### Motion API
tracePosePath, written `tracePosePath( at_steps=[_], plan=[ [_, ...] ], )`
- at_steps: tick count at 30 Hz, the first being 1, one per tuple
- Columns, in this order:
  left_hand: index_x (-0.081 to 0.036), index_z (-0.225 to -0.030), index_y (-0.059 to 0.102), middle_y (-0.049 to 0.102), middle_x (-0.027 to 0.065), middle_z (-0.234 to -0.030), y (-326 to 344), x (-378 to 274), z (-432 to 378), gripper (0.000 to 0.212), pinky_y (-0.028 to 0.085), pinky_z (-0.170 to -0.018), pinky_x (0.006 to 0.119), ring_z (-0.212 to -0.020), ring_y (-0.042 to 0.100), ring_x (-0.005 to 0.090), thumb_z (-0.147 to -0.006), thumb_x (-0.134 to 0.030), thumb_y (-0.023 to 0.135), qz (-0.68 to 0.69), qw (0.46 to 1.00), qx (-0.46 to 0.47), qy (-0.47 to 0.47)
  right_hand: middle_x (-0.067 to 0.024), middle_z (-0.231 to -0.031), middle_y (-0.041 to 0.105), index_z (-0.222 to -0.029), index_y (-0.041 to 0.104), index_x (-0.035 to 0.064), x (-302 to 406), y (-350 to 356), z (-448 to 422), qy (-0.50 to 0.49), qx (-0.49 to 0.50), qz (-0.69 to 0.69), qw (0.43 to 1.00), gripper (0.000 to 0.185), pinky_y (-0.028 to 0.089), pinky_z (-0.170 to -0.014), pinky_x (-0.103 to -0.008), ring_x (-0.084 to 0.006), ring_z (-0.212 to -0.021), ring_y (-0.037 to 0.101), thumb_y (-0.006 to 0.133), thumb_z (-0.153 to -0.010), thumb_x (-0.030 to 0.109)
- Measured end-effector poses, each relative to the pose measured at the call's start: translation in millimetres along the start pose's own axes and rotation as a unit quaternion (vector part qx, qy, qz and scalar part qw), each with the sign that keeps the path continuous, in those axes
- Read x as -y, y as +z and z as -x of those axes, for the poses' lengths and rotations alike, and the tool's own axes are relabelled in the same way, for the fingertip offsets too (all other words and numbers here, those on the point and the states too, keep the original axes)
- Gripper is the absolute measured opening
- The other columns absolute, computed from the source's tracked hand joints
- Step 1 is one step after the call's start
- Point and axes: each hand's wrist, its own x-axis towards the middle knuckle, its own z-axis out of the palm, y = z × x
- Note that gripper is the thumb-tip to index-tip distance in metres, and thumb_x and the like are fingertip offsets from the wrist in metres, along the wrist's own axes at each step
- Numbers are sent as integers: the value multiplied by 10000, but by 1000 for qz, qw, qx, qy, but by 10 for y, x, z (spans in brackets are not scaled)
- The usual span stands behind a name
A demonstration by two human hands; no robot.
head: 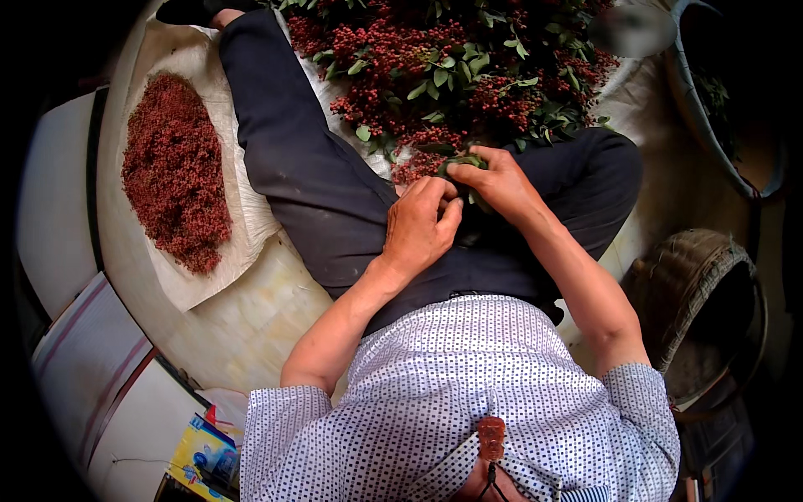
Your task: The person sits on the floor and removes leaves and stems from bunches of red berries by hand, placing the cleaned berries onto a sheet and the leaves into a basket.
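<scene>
My right hand [502, 182] grips a small bunch of green leaves [467, 164] between thumb and fingers, above my lap. Close beside it, on the left, is my left hand [420, 219], its fingers curled in towards the thumb. Whether anything is pinched in those fingertips is too small to tell. Just beyond both hands, between my legs, lie loose red berry clusters [420, 166] resembling Sichuan pepper. They lead into a large heap of red berry clusters with leafy stems [452, 75] on a pale woven sheet [323, 85].
Left of my outstretched leg, a mound of stripped red berries [175, 176] lies on a pale woven sack [251, 207]. To the right are a blue-rimmed container [709, 138] with leaves inside and a woven basket [677, 295] tipped on its side. A yellow and blue package [207, 455] is at lower left.
</scene>
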Motion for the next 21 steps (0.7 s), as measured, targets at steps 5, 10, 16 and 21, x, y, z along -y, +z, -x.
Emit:
tracePosePath(
  at_steps=[5,10,16,21],
  plan=[
    [6,-1009,639,680,187,-895,-160,141,-323,209,540,-711,451,-796,678,354,-873,-150,669,-54,997,-12,-45,59,-816,654,-1014,690,67,66,-150,233,-51,-24,-115,992,238,452,-567,-202,-16,-669,571,696,-960,300],
    [13,-1027,647,693,229,-920,-76,315,-969,274,539,-734,499,-864,674,429,-886,-222,639,-164,983,-76,43,25,-773,638,-1011,672,82,-25,-222,189,-70,-14,-155,985,221,456,-551,-218,-71,-605,571,684,-967,298],
    [-28,-892,658,681,212,-870,13,432,-1163,221,513,-741,522,-859,664,425,-883,-248,640,-285,957,41,21,-20,-814,682,-1077,633,50,-112,-203,76,-36,15,-198,979,203,499,-511,-230,-76,-615,603,681,-956,205],
    [-37,-911,702,648,144,-832,-156,104,-739,151,509,-687,451,-777,654,360,-872,-180,670,-160,982,-75,71,16,-740,628,-988,669,75,-94,-92,14,11,-25,-249,968,184,461,-466,-240,-75,-570,571,714,-936,246]
  ],
)
